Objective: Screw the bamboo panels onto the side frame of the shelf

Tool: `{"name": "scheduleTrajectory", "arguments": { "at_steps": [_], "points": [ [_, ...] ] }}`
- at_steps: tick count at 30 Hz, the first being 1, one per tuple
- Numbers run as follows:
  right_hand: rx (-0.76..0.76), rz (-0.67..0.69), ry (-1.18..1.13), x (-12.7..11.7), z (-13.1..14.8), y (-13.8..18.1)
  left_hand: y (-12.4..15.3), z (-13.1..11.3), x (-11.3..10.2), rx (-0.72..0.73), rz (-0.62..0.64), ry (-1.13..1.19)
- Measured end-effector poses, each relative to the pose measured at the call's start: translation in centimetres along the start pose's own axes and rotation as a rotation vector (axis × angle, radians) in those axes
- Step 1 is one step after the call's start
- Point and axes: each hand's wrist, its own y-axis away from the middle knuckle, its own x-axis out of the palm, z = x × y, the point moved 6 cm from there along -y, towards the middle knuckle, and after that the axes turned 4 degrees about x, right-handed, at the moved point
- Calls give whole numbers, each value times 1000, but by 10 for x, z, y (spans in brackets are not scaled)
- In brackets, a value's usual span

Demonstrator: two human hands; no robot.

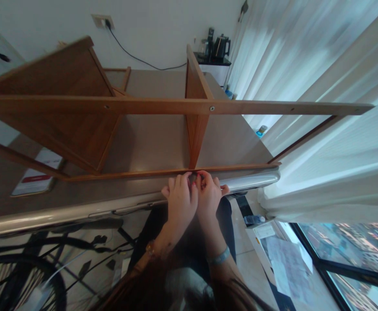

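A brown wooden shelf frame [156, 106] stands on the table, with a middle panel [197, 121] and a slanted panel [68, 129] at its left. Where the middle panel meets the thin lower rail [137, 174], my left hand [179, 196] and my right hand [208, 194] are side by side. The fingers of both hands are curled in and pinched close together at the rail. Whatever sits between the fingertips is too small and covered to make out. A screw head [211, 108] shows in the upper rail above my hands.
A metallic table edge [250, 181] runs in front of me. A white and red box or booklet [38, 172] lies at left. Beneath the table is a wheel [23, 276]. A black kettle [221, 46] stands at the back; a white curtain [305, 65] hangs at right.
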Motion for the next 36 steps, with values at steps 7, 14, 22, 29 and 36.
{"name": "scheduleTrajectory", "arguments": {
  "at_steps": [7, 14, 22, 29, 36],
  "points": [
    [-28, 13, 5, 2, 0, -1, 3, 0, 1, 13, 14, -39],
    [-17, -25, -48, 2, -6, 6, 7, -2, 0, 26, 36, -14],
    [-26, -55, -22, 0, -7, 5, 0, 6, -1, 25, 171, 149],
    [-46, -41, -22, -1, -4, 2, -3, 6, -4, 5, 198, 128],
    [-42, 34, 42, 4, 1, 0, -6, 0, 1, -25, 106, 96]
  ]
}}
